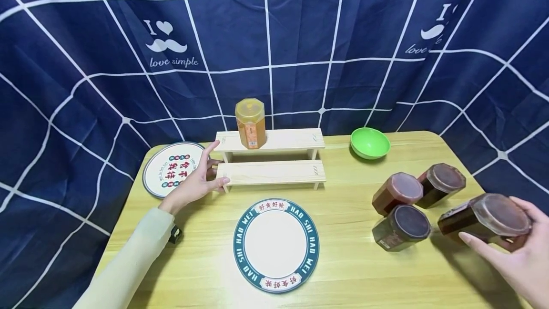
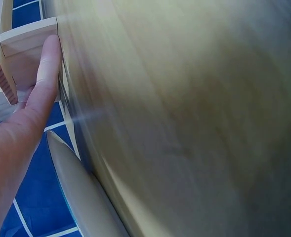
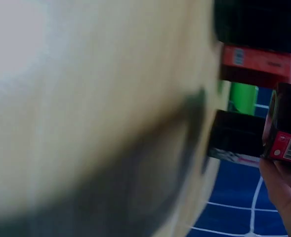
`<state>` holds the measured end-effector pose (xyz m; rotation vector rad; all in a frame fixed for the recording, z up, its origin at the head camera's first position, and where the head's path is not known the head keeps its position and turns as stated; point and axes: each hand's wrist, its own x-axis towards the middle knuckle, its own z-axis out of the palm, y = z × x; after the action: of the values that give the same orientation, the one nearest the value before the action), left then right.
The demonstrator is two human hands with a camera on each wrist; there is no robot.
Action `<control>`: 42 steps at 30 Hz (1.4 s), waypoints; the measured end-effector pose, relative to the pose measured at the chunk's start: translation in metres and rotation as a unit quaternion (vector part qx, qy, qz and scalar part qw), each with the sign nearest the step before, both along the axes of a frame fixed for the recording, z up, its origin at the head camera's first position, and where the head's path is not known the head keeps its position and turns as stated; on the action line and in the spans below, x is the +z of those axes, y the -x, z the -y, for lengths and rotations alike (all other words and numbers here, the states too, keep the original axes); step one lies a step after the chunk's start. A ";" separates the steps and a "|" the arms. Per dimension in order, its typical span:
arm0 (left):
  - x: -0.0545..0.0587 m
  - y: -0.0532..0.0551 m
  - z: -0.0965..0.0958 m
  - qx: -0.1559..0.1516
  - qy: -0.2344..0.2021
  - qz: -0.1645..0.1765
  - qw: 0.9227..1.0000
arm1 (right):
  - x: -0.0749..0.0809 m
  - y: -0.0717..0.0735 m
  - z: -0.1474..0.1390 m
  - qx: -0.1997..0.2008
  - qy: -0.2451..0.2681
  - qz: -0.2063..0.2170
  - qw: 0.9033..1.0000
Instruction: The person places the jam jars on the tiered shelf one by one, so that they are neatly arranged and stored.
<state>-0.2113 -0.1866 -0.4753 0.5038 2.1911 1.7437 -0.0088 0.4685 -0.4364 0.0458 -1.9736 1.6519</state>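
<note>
A dark blue cloth hangs behind the desk and along both its sides, with soft folds. White lines divide it into large squares, and some crossings carry small diamonds. White printing shows a heart, a moustache and the words "love simple". The desk has pale yellow wood grain and rounded far corners; bright glare lies on its surface.

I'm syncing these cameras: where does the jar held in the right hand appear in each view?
Head: the held jar, lower right, in the right hand.
Left wrist: not in it.
Right wrist: right edge, mid-height, above the hand.
Shared landmark: the blue cloth with white lines.
</note>
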 end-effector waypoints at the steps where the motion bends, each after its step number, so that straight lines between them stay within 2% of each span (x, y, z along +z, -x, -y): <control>1: 0.000 0.000 0.000 0.000 0.001 -0.001 1.000 | 0.003 0.001 -0.001 0.000 0.001 -0.007 1.000; 3: -0.001 -0.001 0.001 0.000 0.002 -0.001 1.000 | 0.008 0.003 -0.001 0.004 0.007 -0.022 1.000; 5: -0.001 -0.002 0.001 -0.002 0.001 -0.004 1.000 | 0.011 0.005 -0.002 0.037 0.042 -0.056 0.997; 8: 0.000 -0.002 0.000 -0.003 0.000 -0.002 1.000 | 0.017 0.007 -0.003 0.030 0.061 -0.060 0.996; 11: 0.001 -0.002 0.001 -0.002 0.012 -0.006 1.000 | 0.028 0.011 -0.005 -0.039 0.002 -0.016 0.999; 13: 0.001 -0.002 0.002 0.001 0.022 -0.008 1.000 | 0.036 0.014 -0.006 -0.089 -0.059 0.026 0.994; 15: 0.001 -0.002 0.003 0.004 0.034 -0.014 0.999 | 0.046 0.019 -0.005 -0.120 -0.113 0.057 0.985; 18: 0.001 -0.002 0.005 0.007 0.043 -0.022 0.999 | 0.057 0.029 -0.004 -0.078 -0.070 0.032 0.994; 20: 0.001 -0.002 0.006 0.010 0.046 -0.022 0.999 | 0.063 0.036 -0.002 -0.028 -0.017 -0.003 0.999; 23: 0.002 -0.002 0.006 0.010 0.041 -0.017 0.999 | 0.071 0.047 0.001 0.038 0.026 -0.047 0.998; 25: 0.003 -0.002 0.006 0.009 0.030 -0.009 0.999 | 0.077 0.054 0.005 0.045 -0.003 -0.048 0.998; 26: 0.003 -0.002 0.006 0.009 0.025 -0.007 1.000 | 0.080 0.057 0.007 0.038 -0.033 -0.041 0.998; 28: 0.004 -0.002 0.005 0.006 0.017 -0.004 1.000 | 0.087 0.062 0.012 0.006 -0.102 -0.021 0.995; 32: 0.004 -0.002 0.004 0.006 0.011 -0.001 1.000 | 0.099 0.071 0.023 -0.032 -0.219 0.013 0.975; 37: 0.002 -0.001 0.002 0.003 0.000 -0.002 1.000 | 0.112 0.084 0.038 -0.015 -0.239 0.029 0.970; 42: 0.002 0.000 0.000 -0.003 -0.011 -0.001 1.000 | 0.124 0.098 0.054 0.000 -0.239 0.031 0.971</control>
<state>-0.2113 -0.1862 -0.4737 0.5168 2.1708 1.7662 -0.1066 0.4149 -0.3125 0.1759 -2.3754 1.1549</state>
